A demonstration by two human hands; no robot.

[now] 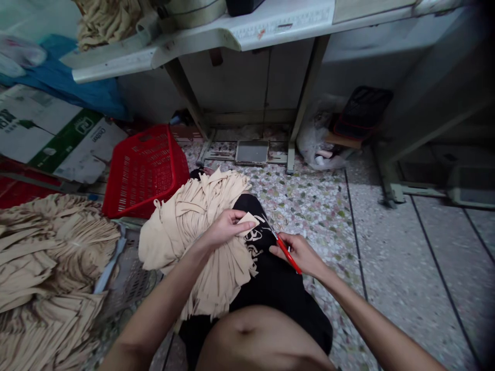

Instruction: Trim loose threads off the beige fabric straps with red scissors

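A heap of beige fabric pieces (201, 206) lies over my lap, spilling down on the left side. My left hand (231, 226) pinches the end of one beige fabric piece (249, 220) between thumb and fingers. Just to the right, my right hand (296, 251) is wrapped around red-handled scissors (286, 252). Their metal blades point up and left toward the held piece; I cannot tell whether the blades touch it. Thin pale trimmings (253, 236) rest on my black trousers (270, 278) below the left hand.
Large stacks of beige fabric (58, 247) fill the left side. A red plastic basket (149, 172) stands behind them, beside a white and green carton (54, 131). Ahead is a sewing table (278, 26) with a foot pedal (252, 152) beneath. A clear plastic bag (319, 134) sits by its right leg.
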